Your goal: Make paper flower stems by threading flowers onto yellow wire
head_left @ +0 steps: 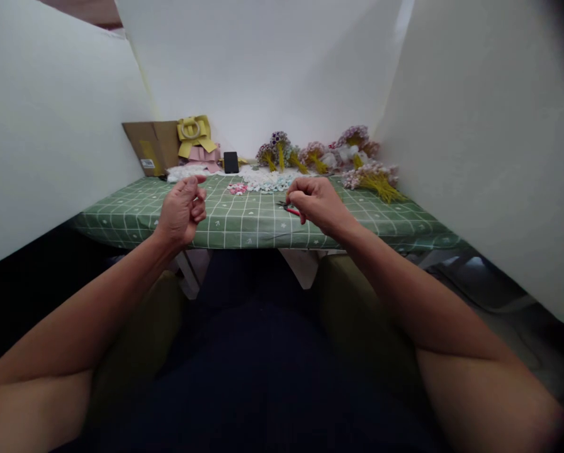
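My right hand [317,202] hovers over the near middle of the green checked tablecloth [244,220], fingers curled on a small tool with red handles [290,210], probably pliers or cutters. My left hand [182,211] is raised above the table's left front, fingers loosely curled toward the thumb; nothing shows in it. A heap of small white and pale blue pieces [265,180] lies just beyond both hands, with a few pink pieces [237,188] beside it.
Bunches of artificial flowers with yellow stems [374,179] line the back right. A dark phone [231,162], yellow and pink ribbon bows [196,137] and a cardboard box [152,146] stand at the back left. White partition walls close in on three sides.
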### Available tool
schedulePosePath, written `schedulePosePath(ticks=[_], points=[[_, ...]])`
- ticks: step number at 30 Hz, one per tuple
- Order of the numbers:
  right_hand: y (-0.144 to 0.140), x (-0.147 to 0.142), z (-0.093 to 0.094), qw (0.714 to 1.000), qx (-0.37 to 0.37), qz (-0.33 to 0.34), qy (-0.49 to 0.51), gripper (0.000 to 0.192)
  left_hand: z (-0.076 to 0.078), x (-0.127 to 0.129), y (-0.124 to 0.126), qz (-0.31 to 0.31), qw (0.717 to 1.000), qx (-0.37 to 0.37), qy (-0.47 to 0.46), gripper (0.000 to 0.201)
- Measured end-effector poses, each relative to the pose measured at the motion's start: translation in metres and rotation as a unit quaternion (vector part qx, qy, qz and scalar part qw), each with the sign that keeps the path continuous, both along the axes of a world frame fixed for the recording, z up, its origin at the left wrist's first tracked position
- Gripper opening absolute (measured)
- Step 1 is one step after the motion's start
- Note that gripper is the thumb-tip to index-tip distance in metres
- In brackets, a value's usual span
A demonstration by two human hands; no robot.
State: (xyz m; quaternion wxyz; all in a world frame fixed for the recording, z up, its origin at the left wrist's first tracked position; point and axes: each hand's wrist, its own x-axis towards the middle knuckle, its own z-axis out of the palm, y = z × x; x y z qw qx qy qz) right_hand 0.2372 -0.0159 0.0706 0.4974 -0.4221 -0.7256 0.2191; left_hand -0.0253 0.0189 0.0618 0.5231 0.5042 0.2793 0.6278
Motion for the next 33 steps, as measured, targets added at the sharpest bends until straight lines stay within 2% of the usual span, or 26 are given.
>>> schedulePosePath(ticks=[6, 12, 19, 33], points=[[0.001, 0.007, 0.008, 1.000, 0.024, -0.016, 0.005, 0.011, -0.001, -0.002, 0.005, 0.002, 1.000, 0.020, 0.004, 0.006], [0.014, 0.015, 0.010, 0.997, 0.063, -0.039, 0.012, 0.012, -0.012, -0.003, 0.021, 0.010, 0.999, -0.022, 0.038, 0.004], [0.016, 0.016, 0.013, 0.998, 0.039, -0.040, 0.029, 0.013, -0.014, -0.006, 0.027, 0.011, 0.999, -0.027, 0.037, 0.004], [0.011, 0.020, 0.017, 0.996, 0.059, -0.059, 0.025, 0.014, -0.016, -0.008, 0.027, 0.008, 0.998, -0.027, 0.056, 0.007]])
